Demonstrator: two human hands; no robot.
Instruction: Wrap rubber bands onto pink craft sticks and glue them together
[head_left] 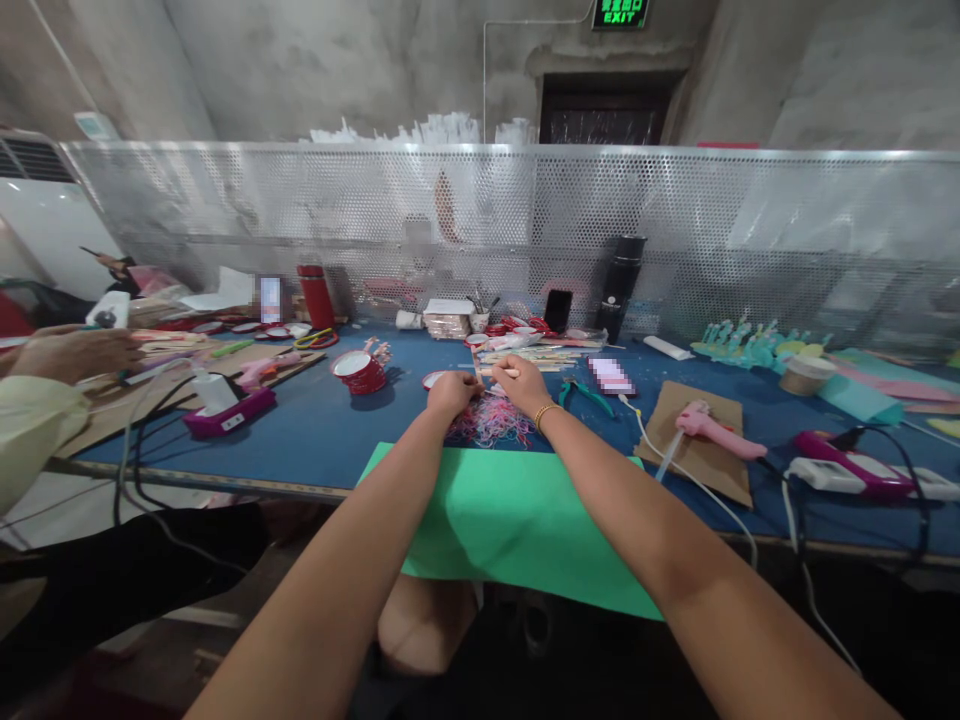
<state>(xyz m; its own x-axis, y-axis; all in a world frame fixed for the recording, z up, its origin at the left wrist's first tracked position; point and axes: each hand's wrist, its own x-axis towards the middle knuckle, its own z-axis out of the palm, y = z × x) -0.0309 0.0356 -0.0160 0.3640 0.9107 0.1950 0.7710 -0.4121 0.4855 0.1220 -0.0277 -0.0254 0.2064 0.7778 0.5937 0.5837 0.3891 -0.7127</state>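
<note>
Both my hands meet over a tangle of pink, purple and blue thread-like strands (495, 420) on the blue table. My left hand (452, 394) is closed in a pinch, its fingertips touching or close to the strands. Beside it, my right hand (523, 382), with a gold bracelet at the wrist, has its fingers curled together. A small pale piece shows at the right fingers, too small to name. What either pinch holds is hidden. Below my forearms a green sheet (517, 520) hangs over the table's front edge.
Thin wooden sticks (532, 357) lie beyond my hands. Pliers (589, 398), a phone (611, 375) and a pink glue gun (716, 430) on cardboard are to the right. Leftward stand a red tin (358, 372) and a power strip (229, 412). A co-worker's hand (75, 355) is far left.
</note>
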